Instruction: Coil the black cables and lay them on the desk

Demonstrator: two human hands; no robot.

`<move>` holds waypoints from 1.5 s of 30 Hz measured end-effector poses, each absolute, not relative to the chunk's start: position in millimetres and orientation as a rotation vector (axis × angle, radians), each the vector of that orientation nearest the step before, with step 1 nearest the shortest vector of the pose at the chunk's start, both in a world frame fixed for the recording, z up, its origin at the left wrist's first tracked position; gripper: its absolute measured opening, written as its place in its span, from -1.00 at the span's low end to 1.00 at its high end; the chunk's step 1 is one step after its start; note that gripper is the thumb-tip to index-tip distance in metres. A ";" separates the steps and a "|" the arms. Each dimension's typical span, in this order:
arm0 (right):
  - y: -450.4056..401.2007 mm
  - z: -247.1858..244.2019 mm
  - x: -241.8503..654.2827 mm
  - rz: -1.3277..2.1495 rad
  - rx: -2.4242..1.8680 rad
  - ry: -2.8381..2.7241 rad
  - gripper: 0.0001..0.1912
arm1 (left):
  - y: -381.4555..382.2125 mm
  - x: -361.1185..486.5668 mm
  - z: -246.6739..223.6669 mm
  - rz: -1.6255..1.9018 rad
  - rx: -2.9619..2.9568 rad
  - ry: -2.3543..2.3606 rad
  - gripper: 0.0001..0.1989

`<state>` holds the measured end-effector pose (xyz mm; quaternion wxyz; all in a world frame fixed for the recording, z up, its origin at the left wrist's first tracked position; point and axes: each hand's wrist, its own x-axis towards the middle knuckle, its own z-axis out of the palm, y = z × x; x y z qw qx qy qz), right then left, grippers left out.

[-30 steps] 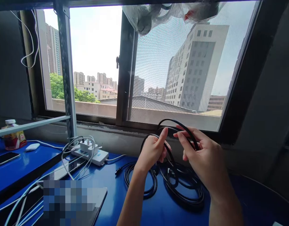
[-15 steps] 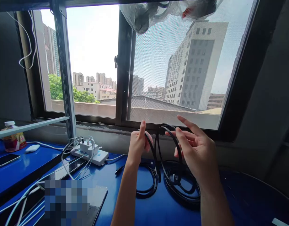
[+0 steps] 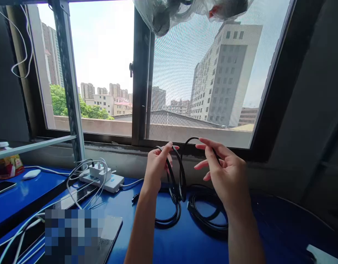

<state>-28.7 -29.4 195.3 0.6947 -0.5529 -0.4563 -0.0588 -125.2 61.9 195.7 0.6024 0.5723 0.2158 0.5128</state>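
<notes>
1. 2 bare hands are sharing a black cable (image 3: 183, 187): the left hand (image 3: 155, 167) is pinching its loops with thumb and fingertips pressing together.
2. The right hand (image 3: 232, 174) is holding another stretch of it narrowly between thumb and fingers, while its remaining fingers are spreading apart, pointing toward the left hand.
3. Between the 2 sets of fingers, the cable is arching up beside the right index finger; below the left fingers, its loops are hanging down close to the table.
4. Beneath the left fingers, a smaller coil (image 3: 169, 223) is lying on the blue table (image 3: 171, 251), the left forearm partly hiding it.
5. Below the right fingers, a thicker coil (image 3: 213, 226) is resting, its right edge disappearing behind the forearm.
6. Left of the left fingers, a white power strip (image 3: 113, 183) is carrying plugs, and pale cords (image 3: 104, 183) are looping around it.
7. Nearer than those, left of the left forearm, a dark flat device (image 3: 111, 234) is lying partly under a pixelated patch.
8. Farthest left of the fingers, a bottle (image 3: 9, 165) is standing behind a phone (image 3: 2, 187).
9. Beyond the fingers, a window (image 3: 140, 91) is facing buildings; above them, a plastic bag (image 3: 160, 22) is hanging.
</notes>
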 end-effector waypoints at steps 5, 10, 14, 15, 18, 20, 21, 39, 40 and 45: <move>-35.9 196.2 -24.6 -0.059 -1.233 -1.146 -0.36 | 57.1 -119.2 196.1 1.281 1.272 0.515 -0.51; -39.3 190.0 -23.6 0.050 -1.396 -1.401 -0.34 | 50.8 -100.1 189.5 1.095 1.430 0.515 -0.43; -37.7 185.2 -16.0 0.000 -1.517 -1.349 -0.40 | 51.6 -95.1 186.3 0.975 1.568 0.537 -0.32; -37.4 184.7 -13.7 -0.020 -1.535 -1.343 -0.42 | 51.7 -95.9 186.5 0.962 1.593 0.544 -0.31; -37.5 184.7 -9.6 -0.090 -1.568 -1.331 -0.48 | 50.3 -99.2 188.2 0.936 1.621 0.552 -0.31; -38.3 185.6 -9.8 -0.132 -1.576 -1.325 -0.51 | 48.6 -100.6 189.4 0.936 1.609 0.556 -0.32; -38.6 186.2 -10.5 -0.154 -1.575 -1.323 -0.53 | 47.9 -100.8 189.8 0.937 1.603 0.557 -0.33; -38.7 192.4 -16.0 -0.255 -1.465 -1.013 -0.56 | 49.4 -118.5 187.9 1.740 1.588 0.434 -0.55; -38.5 192.3 -16.7 -0.280 -1.452 -1.004 -0.56 | 52.5 -122.3 188.5 1.806 1.579 0.446 -0.61; -40.5 192.6 -25.9 -0.322 -1.287 -1.018 -0.66 | 75.9 -134.2 184.9 1.735 1.767 0.355 -0.37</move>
